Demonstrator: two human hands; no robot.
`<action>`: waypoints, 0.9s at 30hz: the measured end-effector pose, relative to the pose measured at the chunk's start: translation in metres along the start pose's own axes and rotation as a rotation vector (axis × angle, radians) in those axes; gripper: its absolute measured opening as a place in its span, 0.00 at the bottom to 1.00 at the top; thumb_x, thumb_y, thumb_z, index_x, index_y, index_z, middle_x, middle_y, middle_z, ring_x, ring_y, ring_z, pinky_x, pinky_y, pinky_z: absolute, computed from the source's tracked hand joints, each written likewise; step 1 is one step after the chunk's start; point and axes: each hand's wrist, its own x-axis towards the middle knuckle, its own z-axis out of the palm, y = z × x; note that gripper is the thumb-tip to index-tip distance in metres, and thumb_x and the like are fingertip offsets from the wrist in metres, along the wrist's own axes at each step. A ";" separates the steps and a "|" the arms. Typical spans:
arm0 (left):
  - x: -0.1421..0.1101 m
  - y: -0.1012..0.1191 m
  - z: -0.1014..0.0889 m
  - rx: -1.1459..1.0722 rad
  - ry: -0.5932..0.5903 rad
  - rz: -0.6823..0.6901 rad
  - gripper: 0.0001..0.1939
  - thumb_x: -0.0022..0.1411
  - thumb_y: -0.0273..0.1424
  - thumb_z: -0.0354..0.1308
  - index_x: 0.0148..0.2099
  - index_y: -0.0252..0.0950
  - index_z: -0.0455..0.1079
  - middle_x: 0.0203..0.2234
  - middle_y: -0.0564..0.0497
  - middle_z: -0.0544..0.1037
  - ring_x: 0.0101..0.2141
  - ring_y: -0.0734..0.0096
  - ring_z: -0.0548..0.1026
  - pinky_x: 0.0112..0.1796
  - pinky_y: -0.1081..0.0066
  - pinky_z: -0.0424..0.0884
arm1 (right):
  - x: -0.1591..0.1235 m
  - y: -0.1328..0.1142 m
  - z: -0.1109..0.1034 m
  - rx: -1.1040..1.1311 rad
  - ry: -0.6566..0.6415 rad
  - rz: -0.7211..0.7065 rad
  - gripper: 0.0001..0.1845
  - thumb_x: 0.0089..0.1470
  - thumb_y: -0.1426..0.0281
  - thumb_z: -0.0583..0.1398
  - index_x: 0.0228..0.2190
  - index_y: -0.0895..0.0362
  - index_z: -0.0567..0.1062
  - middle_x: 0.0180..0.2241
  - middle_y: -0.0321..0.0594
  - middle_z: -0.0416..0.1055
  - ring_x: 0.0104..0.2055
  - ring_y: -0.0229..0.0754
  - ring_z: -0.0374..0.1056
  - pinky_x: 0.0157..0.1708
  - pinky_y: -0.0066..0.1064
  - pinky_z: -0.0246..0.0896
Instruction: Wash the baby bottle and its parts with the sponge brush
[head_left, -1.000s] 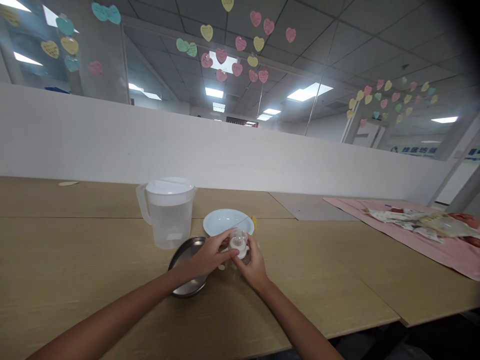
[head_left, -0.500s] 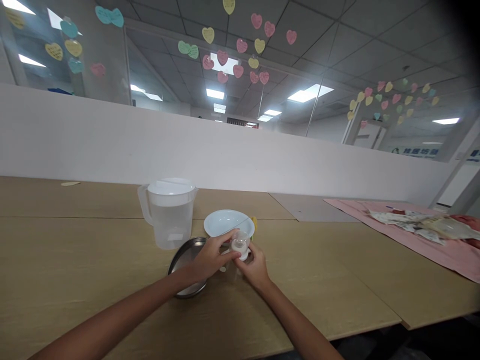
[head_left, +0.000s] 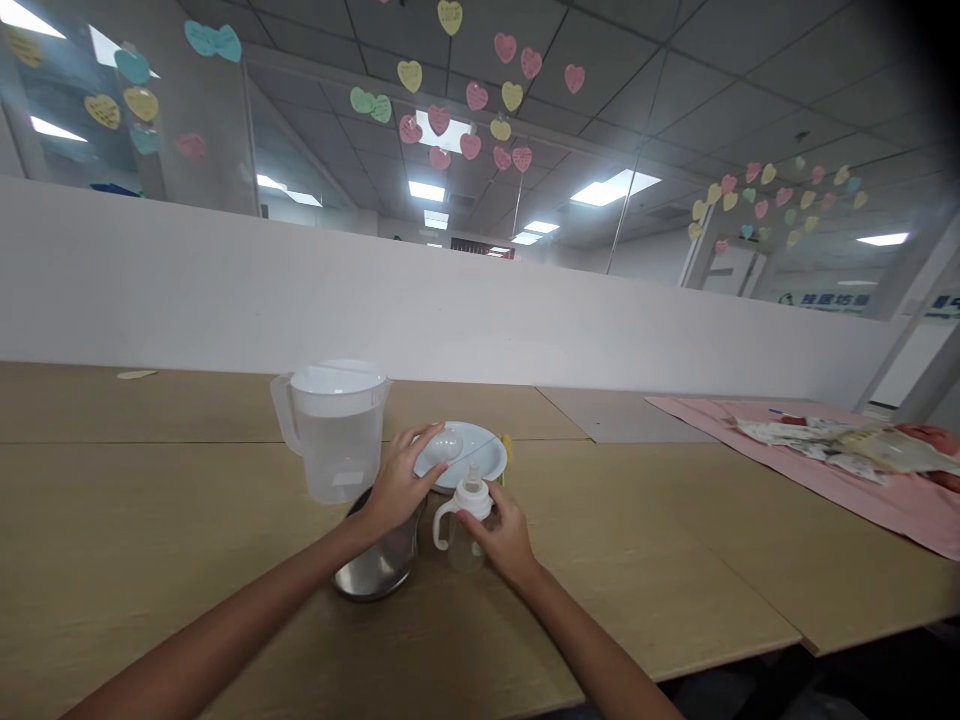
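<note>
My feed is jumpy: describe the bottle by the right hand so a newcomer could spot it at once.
On the wooden table, find the large lidded pitcher. Right of it lies a white plate; just in front stands the baby bottle, held by the right hand. Only it has a white teat and a curved side handle.

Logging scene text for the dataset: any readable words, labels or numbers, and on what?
Nothing can be quoted.
Blue lettering on the glass partition: too blurred to read.
Paper hearts: any writing too small to read.
Plastic jug and baby bottle: no legible marks.
</note>
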 end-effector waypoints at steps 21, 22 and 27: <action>-0.015 -0.036 0.024 0.250 -0.367 0.233 0.20 0.59 0.31 0.45 0.54 0.37 0.60 0.52 0.41 0.60 0.52 0.58 0.59 0.51 0.57 0.57 | 0.000 0.001 0.000 -0.026 0.001 0.023 0.18 0.45 0.61 0.60 0.37 0.58 0.69 0.34 0.41 0.71 0.35 0.42 0.67 0.36 0.32 0.62; -0.015 -0.035 0.024 0.236 -0.381 0.221 0.18 0.59 0.31 0.45 0.52 0.37 0.63 0.50 0.42 0.63 0.50 0.59 0.61 0.50 0.58 0.58 | 0.000 0.001 0.000 -0.025 0.001 0.020 0.18 0.45 0.62 0.60 0.37 0.58 0.69 0.34 0.41 0.71 0.34 0.42 0.67 0.35 0.32 0.62; -0.009 -0.004 0.014 -0.030 -0.275 0.034 0.18 0.63 0.34 0.39 0.48 0.36 0.66 0.43 0.46 0.71 0.46 0.65 0.66 0.49 0.62 0.60 | 0.000 -0.001 -0.001 -0.014 -0.012 -0.017 0.19 0.45 0.62 0.60 0.39 0.57 0.69 0.35 0.41 0.71 0.36 0.42 0.67 0.36 0.32 0.62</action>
